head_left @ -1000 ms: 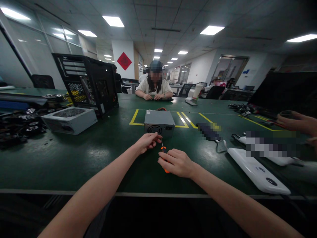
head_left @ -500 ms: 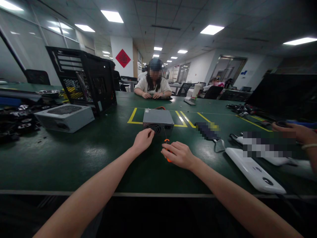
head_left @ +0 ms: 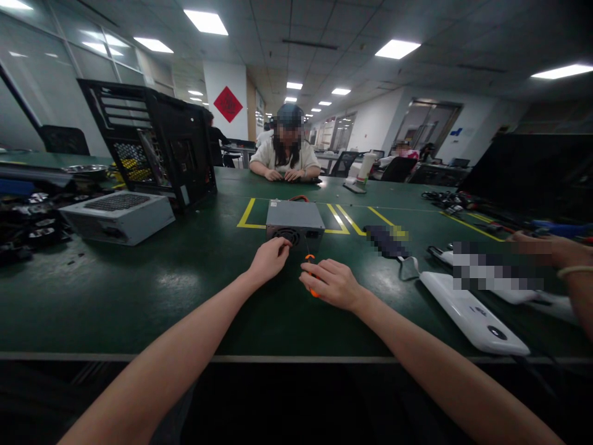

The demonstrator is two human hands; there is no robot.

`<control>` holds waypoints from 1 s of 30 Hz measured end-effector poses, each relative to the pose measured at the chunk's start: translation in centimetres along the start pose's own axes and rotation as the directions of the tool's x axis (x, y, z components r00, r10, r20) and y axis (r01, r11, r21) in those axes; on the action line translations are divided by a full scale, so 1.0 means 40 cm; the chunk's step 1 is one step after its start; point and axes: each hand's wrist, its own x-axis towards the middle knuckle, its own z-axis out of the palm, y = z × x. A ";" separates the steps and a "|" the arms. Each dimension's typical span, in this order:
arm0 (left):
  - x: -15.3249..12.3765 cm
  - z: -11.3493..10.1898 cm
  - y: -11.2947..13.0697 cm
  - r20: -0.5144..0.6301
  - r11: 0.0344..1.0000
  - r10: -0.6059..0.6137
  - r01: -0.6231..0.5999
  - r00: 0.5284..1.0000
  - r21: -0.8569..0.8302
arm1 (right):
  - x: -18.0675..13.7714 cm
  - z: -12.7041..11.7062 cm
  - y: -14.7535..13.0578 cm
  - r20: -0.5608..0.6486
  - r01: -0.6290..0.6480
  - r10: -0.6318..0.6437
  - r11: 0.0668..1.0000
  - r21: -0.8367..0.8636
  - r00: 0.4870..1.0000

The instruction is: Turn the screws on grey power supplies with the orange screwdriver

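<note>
A grey computer power supply [head_left: 295, 213] sits on the green table, its fan grille and socket facing me. My right hand [head_left: 331, 283] is closed around the orange handle of a screwdriver [head_left: 314, 290]; the thin shaft points up at the front face, below the socket. Whether the tip touches a screw is too small to tell. My left hand [head_left: 270, 259] is pinched shut at the fan grille, fingertips against or just before it. Anything between those fingers is hidden.
On the left stand a black computer case [head_left: 162, 142] and a second power supply [head_left: 118, 216]. White devices [head_left: 472, 315] and a blurred dark object [head_left: 386, 240] lie right. A person [head_left: 285, 151] sits opposite; another person's hand [head_left: 551, 248] reaches in at right.
My hands keep nearly the same pose at the power supply. The whole view has shifted slightly. At the right, the other person's hand no longer shows the dark round object it held.
</note>
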 end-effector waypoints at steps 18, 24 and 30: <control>0.001 0.002 -0.003 0.023 1.000 0.024 -0.024 0.999 -0.002 | 0.009 -0.008 -0.005 0.024 -0.199 0.198 0.977 0.071 0.980; -0.003 0.005 0.003 0.015 0.996 0.050 -0.051 0.999 0.077 | 0.009 -0.018 -0.021 -0.095 -0.264 0.268 0.963 0.056 0.959; -0.013 -0.004 0.034 -0.031 0.929 0.253 -0.234 0.967 0.286 | 0.012 -0.029 -0.023 -0.088 -0.318 0.313 0.947 -0.049 0.946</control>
